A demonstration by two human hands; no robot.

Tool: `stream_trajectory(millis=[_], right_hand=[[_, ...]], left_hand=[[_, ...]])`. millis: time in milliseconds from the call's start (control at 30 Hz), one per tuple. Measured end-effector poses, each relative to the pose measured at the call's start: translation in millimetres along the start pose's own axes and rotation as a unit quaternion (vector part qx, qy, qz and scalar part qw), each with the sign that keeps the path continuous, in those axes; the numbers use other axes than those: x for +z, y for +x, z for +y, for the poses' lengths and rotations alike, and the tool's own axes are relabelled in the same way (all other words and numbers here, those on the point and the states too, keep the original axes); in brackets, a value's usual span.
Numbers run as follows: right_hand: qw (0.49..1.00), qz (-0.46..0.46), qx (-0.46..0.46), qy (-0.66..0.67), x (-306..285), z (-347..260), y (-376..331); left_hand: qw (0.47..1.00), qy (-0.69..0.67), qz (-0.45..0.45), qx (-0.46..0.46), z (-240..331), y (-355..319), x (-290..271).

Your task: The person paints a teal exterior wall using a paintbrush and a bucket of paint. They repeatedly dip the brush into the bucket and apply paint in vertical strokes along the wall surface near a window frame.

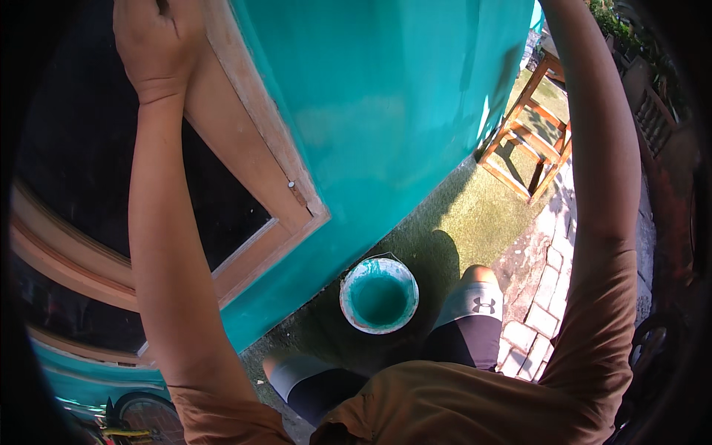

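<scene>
My left hand is raised at the upper left, in front of a wooden window frame with dark glass. It looks closed, with its fingers partly cut off by the picture's upper edge. What it holds, if anything, I cannot make out. My right arm reaches up past the top edge, so that hand is out of sight. Beside the window is a turquoise painted wall. A white bucket with turquoise paint inside stands on the ground at the wall's foot, between my legs and the wall.
A wooden stool-like stand is near the wall at the right. Pale paving stones lie beside my right knee. Part of a bicycle wheel shows at the lower left. Plants grow at the far right.
</scene>
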State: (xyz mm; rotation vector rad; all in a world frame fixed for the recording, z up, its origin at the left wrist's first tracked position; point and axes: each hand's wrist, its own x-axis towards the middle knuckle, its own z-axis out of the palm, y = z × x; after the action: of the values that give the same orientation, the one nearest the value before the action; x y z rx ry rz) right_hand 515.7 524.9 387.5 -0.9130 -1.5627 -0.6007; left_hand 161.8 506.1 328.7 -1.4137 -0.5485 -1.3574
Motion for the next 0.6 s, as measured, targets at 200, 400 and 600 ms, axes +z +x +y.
stream_trajectory(millis=[200, 400, 600], right_hand=[[0.981, -0.083, 0.097, 0.147, 62.1, 27.2, -141.2], [0.935, -0.266, 0.205, 0.117, 55.6, 50.0, -325.3], [0.895, -0.432, 0.107, 0.001, 53.5, 106.1, -352.9]], left_hand=[[1.000, 0.022, -0.015, 0.006, -20.1, -8.6, 1.1], [0.999, 0.036, -0.033, 0.003, -20.9, -6.0, -3.5], [1.000, -0.011, -0.027, 0.005, -1.3, -2.0, -0.4]])
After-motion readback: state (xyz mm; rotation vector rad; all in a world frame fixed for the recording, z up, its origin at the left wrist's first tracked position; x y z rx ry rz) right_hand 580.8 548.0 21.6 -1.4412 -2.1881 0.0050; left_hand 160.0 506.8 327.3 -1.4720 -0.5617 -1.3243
